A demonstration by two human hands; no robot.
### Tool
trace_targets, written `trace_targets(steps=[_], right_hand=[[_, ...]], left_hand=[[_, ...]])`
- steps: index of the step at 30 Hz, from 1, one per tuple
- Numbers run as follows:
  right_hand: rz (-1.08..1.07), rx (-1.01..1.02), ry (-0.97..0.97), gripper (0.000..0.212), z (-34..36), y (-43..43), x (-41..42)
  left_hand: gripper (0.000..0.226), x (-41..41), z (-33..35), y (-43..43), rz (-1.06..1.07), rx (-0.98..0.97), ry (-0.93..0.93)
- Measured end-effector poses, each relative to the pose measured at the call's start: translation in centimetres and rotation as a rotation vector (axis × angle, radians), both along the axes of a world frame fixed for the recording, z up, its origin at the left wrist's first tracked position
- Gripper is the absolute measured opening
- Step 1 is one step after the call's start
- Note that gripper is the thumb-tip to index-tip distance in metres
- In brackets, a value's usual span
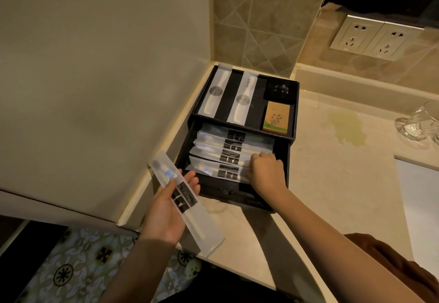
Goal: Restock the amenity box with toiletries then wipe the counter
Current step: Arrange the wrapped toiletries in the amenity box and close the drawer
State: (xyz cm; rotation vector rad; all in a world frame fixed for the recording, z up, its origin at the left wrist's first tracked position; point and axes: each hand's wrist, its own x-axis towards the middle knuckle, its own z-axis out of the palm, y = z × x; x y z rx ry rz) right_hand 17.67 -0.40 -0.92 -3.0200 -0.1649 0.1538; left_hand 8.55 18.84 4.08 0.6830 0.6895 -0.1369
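The pale desk (320,183) meets the wall in a corner. There sits the black amenity box (231,88), its drawer (213,183) pulled out. The right hand (267,172) curls on the toothbrush packs (213,150) inside. The left hand (164,214) holds a loose toothbrush pack (190,212) by the desk's front edge. Open desk lies right.

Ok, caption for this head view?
Left hand holds a toothbrush packet; right hand grips packets in the open drawer of the amenity box.

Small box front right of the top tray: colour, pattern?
Tan-orange box, flowering-branch print, green strip along its near edge. Head view.
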Motion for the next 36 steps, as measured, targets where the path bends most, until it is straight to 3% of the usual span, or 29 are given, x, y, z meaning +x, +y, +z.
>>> trace_targets(steps=[3, 8, 19, 32, 36], right_hand=[[0.194, 0.158, -0.081, 0.026, 0.5, 0.3, -0.3], [0.478, 0.242, 0.130, 0.028, 0.8, 1.3, 0.9], [0.388, 0.310, 0.138, 0.024, -0.4, 1.5, 2.1], [0.415, 0.197, 0.104, 0.028, 0.2, 2.1, 1.9], [0.334, 0.228, -0.010, 0.033, 0.1, 1.5, 1.9]], left_hand=[[0.020, 0.1, 0.1, 0.0, 0.001, -0.001, 0.013], [0.020, 0.3, -0.2, -0.2, 0.002, 0.005, 0.023], [0.019, 0.6, -0.5, 0.0, 0.033, 0.013, -0.004], [0.020, 0.8, -0.7, -0.3, 0.020, 0.015, 0.002], [0.020, 0.8, -0.5, -0.4, 0.002, 0.012, 0.003]])
